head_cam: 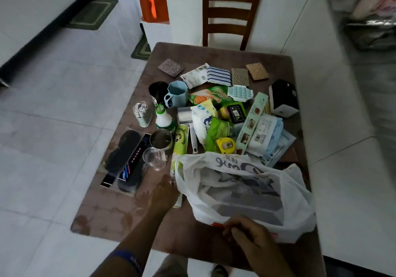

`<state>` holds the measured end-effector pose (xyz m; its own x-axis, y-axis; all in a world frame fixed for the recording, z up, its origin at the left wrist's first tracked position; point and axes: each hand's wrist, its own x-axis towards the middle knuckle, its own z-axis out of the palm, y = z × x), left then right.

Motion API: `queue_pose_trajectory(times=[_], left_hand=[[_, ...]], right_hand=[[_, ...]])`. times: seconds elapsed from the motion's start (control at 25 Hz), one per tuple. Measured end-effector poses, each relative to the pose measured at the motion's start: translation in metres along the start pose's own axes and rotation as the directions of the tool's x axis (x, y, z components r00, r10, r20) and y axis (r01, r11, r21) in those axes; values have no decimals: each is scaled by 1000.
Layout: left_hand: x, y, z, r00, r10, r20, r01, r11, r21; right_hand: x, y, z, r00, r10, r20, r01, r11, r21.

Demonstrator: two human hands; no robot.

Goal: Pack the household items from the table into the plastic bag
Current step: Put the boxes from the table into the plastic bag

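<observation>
Crumpled translucent white plastic bag [246, 191], mouth agape, both hands' fingers [233, 230] pinching its rim.

Dim, soft; blurred, warped edges

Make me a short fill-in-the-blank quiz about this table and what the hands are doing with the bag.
1. The right hand grips the near edge of the white ____ bag.
2. The mug with a handle, standing upright, is light ____.
3. Behind the table stands a wooden ____.
4. The left hand holds the bag's ____ side.

Missing words: plastic; blue; chair; left
</observation>
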<state>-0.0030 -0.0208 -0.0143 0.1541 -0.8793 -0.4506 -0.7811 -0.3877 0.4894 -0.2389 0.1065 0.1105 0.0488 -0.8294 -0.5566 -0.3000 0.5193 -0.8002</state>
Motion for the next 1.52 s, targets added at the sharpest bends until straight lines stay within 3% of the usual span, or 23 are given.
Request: queue_pose_trajectory(times=[0.16, 0.36, 0.48, 0.56, 0.64, 0.72, 0.8, 0.84, 0.88, 0.92, 0.96, 1.0, 1.08, 1.16, 1.2, 1.28, 1.4, 1.48, 1.52], left_hand=[[35, -11, 9, 988, 57, 141, -54, 998, -24], [-29, 4, -35, 994, 91, -67, -109, 935, -337], [-73, 19, -78, 970, 122, -211, -183, 938, -295], [-77, 33, -98, 941, 247, -231, -306, 913, -271], [-68, 54, -107, 883, 426, -196, -463, 859, -221], [-65, 85, -104, 745, 650, -150, -666, 737, -117], [-57, 103, -97, 617, 784, -68, -787, 611, -84], [-47, 104, -95, 623, 782, -17, -777, 616, -130], [-34, 99, -90, 671, 741, 17, -724, 660, -198], [-22, 91, -80, 729, 685, 1, -673, 716, -184], [-13, 84, -69, 796, 604, -31, -604, 793, -80], [-4, 80, -55, 823, 566, -49, -559, 822, 108], [8, 82, -24, 788, 614, 54, -574, 700, 424], [19, 95, -9, 825, 514, 235, -557, 667, 495], [25, 99, -4, 857, 421, 298, -516, 714, 473], [33, 98, 0, 877, 383, 290, -461, 841, 284], [32, 91, -6, 853, 499, 152, -522, 823, 224], [33, 87, -19, 843, 527, 112, -537, 804, 255], [34, 84, -22, 821, 559, 117, -569, 782, 255]], right_hand=[[9, -13, 6, 990, 45, -135, -36, 997, 66], [18, -28, 23, 950, 86, -300, -38, 986, 161], [25, -48, 21, 917, 45, -396, 60, 967, 248], [36, -77, 17, 930, -50, -365, 172, 935, 310], [63, -103, 15, 964, -118, -240, 215, 875, 433], [86, -120, 9, 978, -119, -174, 192, 843, 502], [96, -122, -6, 966, -112, -231, 227, 793, 565], [94, -116, -17, 952, -115, -283, 267, 765, 586], [89, -105, -28, 934, -128, -334, 312, 747, 588], [83, -93, -40, 913, -160, -376, 361, 745, 561], [78, -76, -51, 893, -204, -401, 405, 754, 518], [78, -59, -58, 886, -235, -400, 417, 783, 462], [87, -28, -59, 904, -218, -367, 337, 892, 301], [105, 0, -54, 933, -201, -299, 218, 976, 22], [113, 9, -51, 941, -235, -243, 203, 968, -147], [127, 20, -50, 935, -333, -120, 255, 869, -423], [139, 28, -57, 913, -400, -77, 204, 611, -765], [145, 41, -63, 953, -265, -147, 13, 521, -854], [148, 47, -68, 971, -135, -195, -90, 549, -831]])
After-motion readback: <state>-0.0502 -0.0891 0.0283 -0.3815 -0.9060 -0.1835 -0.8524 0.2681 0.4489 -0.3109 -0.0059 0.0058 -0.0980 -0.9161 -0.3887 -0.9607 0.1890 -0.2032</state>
